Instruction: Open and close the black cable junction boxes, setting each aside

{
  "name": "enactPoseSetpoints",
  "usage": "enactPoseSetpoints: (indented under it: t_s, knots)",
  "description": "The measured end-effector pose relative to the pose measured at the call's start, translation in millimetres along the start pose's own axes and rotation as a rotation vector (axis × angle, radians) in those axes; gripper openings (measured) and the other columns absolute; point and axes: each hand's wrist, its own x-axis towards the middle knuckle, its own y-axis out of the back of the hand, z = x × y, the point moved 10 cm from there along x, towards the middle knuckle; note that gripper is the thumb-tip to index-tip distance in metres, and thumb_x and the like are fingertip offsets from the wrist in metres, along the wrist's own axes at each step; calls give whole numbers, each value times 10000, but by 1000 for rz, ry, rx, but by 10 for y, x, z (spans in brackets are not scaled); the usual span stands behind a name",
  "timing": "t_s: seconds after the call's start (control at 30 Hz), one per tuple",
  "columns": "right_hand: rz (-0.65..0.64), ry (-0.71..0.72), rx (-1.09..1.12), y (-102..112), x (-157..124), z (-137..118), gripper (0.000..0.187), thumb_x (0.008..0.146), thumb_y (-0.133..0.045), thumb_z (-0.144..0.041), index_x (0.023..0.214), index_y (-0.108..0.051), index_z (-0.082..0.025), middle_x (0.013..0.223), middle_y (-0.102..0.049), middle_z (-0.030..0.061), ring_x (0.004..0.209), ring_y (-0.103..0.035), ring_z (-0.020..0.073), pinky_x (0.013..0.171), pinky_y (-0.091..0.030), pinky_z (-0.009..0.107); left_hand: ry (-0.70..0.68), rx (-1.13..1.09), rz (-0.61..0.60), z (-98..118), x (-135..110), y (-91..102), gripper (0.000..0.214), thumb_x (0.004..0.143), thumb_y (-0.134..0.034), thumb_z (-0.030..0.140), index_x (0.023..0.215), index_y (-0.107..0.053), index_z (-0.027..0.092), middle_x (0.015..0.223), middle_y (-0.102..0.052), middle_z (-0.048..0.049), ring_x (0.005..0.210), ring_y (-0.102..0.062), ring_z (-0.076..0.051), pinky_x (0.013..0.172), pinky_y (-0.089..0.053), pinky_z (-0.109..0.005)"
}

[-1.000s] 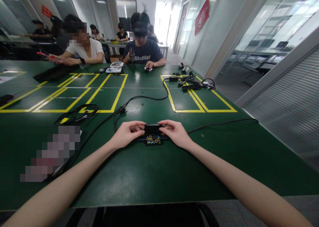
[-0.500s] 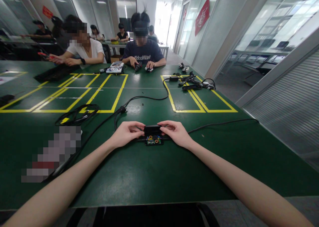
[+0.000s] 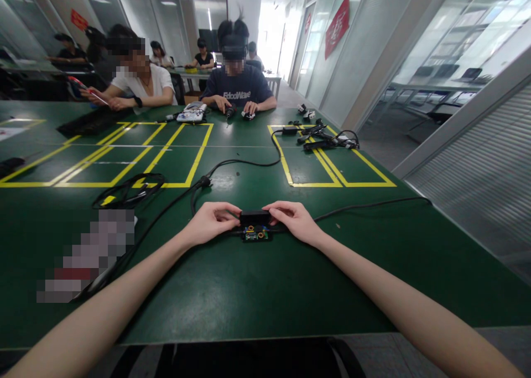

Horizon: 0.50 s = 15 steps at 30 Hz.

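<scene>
My left hand (image 3: 211,221) and my right hand (image 3: 295,221) pinch opposite ends of a black plastic cover (image 3: 254,218). Tilted, the cover stands just behind an opened power adapter (image 3: 256,235) on the green table. Inside the adapter's lower half a circuit board with two copper-coloured coils is exposed. A black cable leaves the adapter on each side, passing by my fingers. Whether the cover touches the lower half, I cannot tell.
Ahead runs a black cord with a plug (image 3: 203,182). A coiled cable (image 3: 128,190) and a blurred-out flat object (image 3: 89,256) lie to the left. Several black adapters and cables (image 3: 323,137) sit at the far right. Two people work across the green table (image 3: 232,311).
The cover has tipped and come down slightly toward the circuit board, with its outer face showing more. Both hands stay at its ends. Across the table, a person's red-edged object has shifted.
</scene>
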Motion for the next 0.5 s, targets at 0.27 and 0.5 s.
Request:
enactPoseSetpoints:
  t_s: [0.27,0.5]
  knots:
    - [-44,58,-55,-13,-7,-60,356,912,-682,-509,947,-800,-175,888,-760,55,761,-689,182,731,-566,313,-131,-9,-42,136,-34,2,323,751,-576,194,1008,-753,109,814,-807,-77,725,-750,-187,693,-606,-294]
    - [-38,159,-151,9,-22,-177,356,969,-630,-469,880,-819,-180,819,-744,53,784,-678,187,730,-528,301,-335,171,-50,365,-100,-17,227,840,-592,219,950,-771,133,881,-785,-75,751,-731,-173,684,-574,-266]
